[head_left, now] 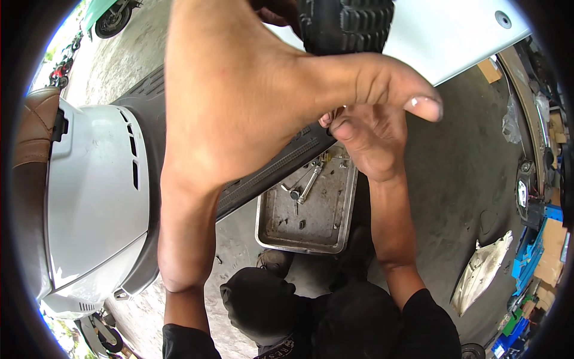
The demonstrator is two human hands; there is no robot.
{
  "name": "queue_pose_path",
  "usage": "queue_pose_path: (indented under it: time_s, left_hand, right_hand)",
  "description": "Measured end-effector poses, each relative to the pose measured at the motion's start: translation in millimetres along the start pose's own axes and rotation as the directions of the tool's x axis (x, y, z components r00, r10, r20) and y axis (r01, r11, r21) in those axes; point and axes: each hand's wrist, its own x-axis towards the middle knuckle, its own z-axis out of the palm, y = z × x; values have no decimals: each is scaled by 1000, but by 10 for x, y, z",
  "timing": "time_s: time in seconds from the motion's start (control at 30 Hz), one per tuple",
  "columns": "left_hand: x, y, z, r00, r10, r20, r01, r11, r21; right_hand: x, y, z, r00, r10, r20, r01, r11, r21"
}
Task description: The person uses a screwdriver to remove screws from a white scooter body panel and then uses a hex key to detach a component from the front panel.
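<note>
Left hand (233, 113) looms nearest the camera, its thumb (382, 78) stretched out straight; its other fingers are out of clear sight, so whether they grasp anything I cannot tell. Just above that thumb in view are the black ribbed part (350, 27) and, farther right, the white panel (442, 36). Beneath and partly behind the thumb is the right hand (382, 146), fingers bent and mostly hidden; what they hold, if anything, I cannot tell. Near them, to their left, runs the scooter's black footboard (269, 178). Below the right fingers sits the metal tray (323, 227) with a wrench (310, 182). Left of both hands stands the scooter's grey body (98, 191).
</note>
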Motion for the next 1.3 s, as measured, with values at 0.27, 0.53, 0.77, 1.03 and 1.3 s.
queue_pose_path:
  time_s: [0.27,0.53,0.77,1.03,1.3]
  left_hand:
    - [-62,102,-98,1000,-8,-8,8,1000,0]
    - [-105,106,-149,1000,-2,-16,1,1000,-18]
    - [-308,95,-212,987,-21,-161,7,996,-88]
    - [-1106,-34,-42,671,-692,-266,735,575,358]
    - [-1244,-112,-1,831,-512,-217,535,630,563]
  right_hand:
    - [-118,119,2,993,-112,-25,108,986,-123]
    - [-131,177,-30,990,-135,-46,125,978,-170]
    - [-135,162,-36,995,-93,-42,71,927,-369]
    - [-107,244,-77,992,-121,-36,109,964,-243]
    - [-67,200,-74,990,-139,-7,132,956,-262]
